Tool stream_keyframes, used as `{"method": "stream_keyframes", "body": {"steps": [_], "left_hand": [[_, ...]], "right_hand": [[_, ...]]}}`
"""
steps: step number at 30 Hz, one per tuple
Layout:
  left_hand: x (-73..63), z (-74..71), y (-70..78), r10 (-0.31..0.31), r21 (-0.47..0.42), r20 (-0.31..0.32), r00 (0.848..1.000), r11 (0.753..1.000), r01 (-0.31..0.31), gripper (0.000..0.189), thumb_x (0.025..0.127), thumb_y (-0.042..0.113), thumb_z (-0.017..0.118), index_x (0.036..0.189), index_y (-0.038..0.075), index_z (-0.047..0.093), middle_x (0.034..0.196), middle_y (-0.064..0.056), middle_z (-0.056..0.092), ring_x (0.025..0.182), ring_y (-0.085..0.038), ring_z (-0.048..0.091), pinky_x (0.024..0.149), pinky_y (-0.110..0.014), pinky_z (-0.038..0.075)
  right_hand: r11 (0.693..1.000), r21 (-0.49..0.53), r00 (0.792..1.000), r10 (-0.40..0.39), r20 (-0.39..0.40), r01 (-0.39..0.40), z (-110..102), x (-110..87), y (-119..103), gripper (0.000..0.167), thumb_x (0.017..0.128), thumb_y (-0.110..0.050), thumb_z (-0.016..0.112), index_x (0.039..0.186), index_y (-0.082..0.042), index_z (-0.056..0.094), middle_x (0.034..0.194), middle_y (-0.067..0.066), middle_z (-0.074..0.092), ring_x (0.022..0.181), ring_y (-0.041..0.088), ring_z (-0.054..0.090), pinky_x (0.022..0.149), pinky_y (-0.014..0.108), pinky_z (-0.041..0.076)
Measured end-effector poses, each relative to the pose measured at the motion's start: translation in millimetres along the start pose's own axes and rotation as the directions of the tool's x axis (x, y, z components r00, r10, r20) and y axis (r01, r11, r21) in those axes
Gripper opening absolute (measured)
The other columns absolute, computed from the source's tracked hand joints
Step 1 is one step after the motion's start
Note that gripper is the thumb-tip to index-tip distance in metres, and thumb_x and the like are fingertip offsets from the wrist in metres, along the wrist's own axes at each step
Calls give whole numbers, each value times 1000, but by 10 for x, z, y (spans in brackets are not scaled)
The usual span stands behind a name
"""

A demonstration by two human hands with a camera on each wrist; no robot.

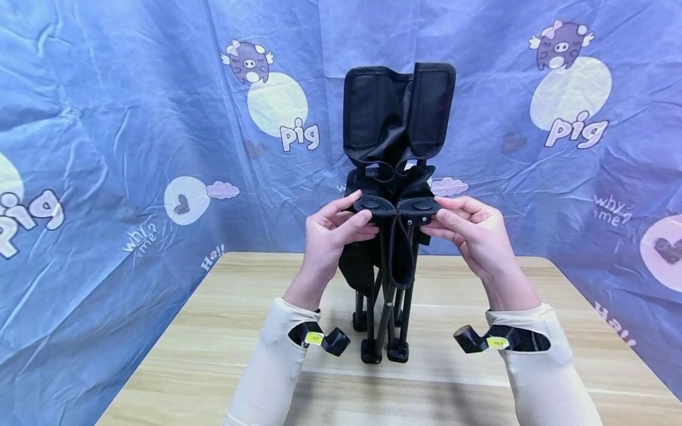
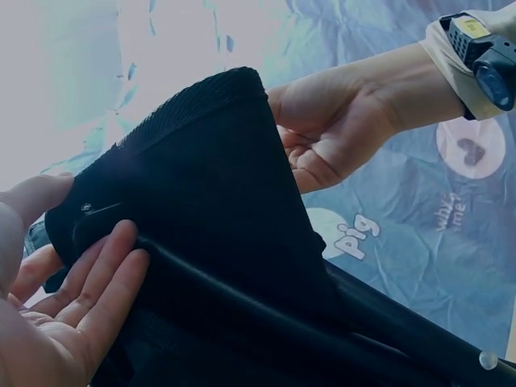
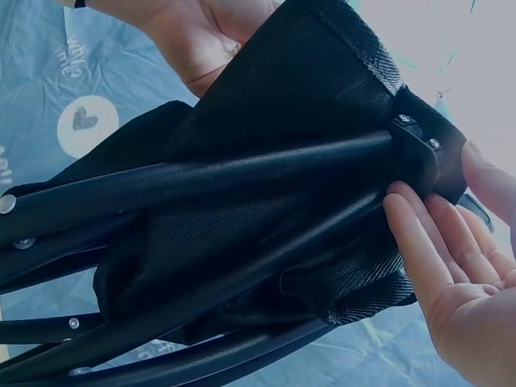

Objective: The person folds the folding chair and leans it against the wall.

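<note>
A small black folding chair (image 1: 431, 112) stands upright on the table, its legs (image 1: 385, 319) drawn close together and its seat cloth folded down the middle. My left hand (image 1: 338, 228) pinches the left front corner (image 1: 375, 204) of the seat between thumb and fingers. On the other side, my right hand (image 1: 471, 231) grips the right front corner (image 1: 418, 205) the same way. Silver rivets show under that corner in the right wrist view, beside the black tubes (image 3: 266, 165). Loose seat cloth (image 2: 218, 169) hangs between both hands in the left wrist view.
The chair's feet (image 1: 371, 351) rest on a light wooden table (image 1: 256, 355). Behind and beside it hangs a creased blue cloth (image 1: 133, 106) printed with pigs and white circles. Each sleeve carries a black wrist camera (image 1: 335, 341).
</note>
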State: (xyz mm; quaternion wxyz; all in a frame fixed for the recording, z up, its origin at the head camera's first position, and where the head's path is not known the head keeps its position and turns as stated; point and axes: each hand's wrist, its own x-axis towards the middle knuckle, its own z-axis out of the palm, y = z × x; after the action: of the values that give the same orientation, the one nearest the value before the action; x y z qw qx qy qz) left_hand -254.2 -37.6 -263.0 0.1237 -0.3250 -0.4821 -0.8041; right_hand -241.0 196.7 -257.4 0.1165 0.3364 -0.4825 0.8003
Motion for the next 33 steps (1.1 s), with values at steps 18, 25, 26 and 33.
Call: {"method": "stream_keyframes", "body": {"steps": [18,25,26,33], "left_hand": [[20,-47,2,-39,-14,33,999,999,39,48,87,-9,60,134,-16,51,85,-5,74,70,-20,73,67,-38,63],[-37,-99,25,-74,26,99,992,997,71,54,90,-4,57,142,-12,44,92,-2,74,82,-19,74,73,-38,62],[-44,-110,30,-74,31,110,991,997,71,55,90,-2,57,142,-12,43,93,-1,73,83,-19,73,73,-37,62],[-109,-219,47,-73,44,131,989,997,67,55,91,-4,55,144,-8,43,95,-2,75,88,-20,73,75,-38,62]], "right_hand": [[1000,-15,998,19,56,-18,3,-26,16,28,98,10,52,116,2,71,106,16,73,89,27,74,81,38,60],[999,34,987,6,159,-11,-58,-152,7,37,102,10,40,133,5,60,111,14,72,96,33,72,84,42,59],[999,43,984,-1,180,-6,-67,-168,4,39,102,11,38,135,6,57,115,15,71,98,34,71,85,42,59],[999,45,952,-21,306,8,-115,-232,-5,49,99,17,32,146,6,43,134,14,62,108,37,66,90,42,57]]}}
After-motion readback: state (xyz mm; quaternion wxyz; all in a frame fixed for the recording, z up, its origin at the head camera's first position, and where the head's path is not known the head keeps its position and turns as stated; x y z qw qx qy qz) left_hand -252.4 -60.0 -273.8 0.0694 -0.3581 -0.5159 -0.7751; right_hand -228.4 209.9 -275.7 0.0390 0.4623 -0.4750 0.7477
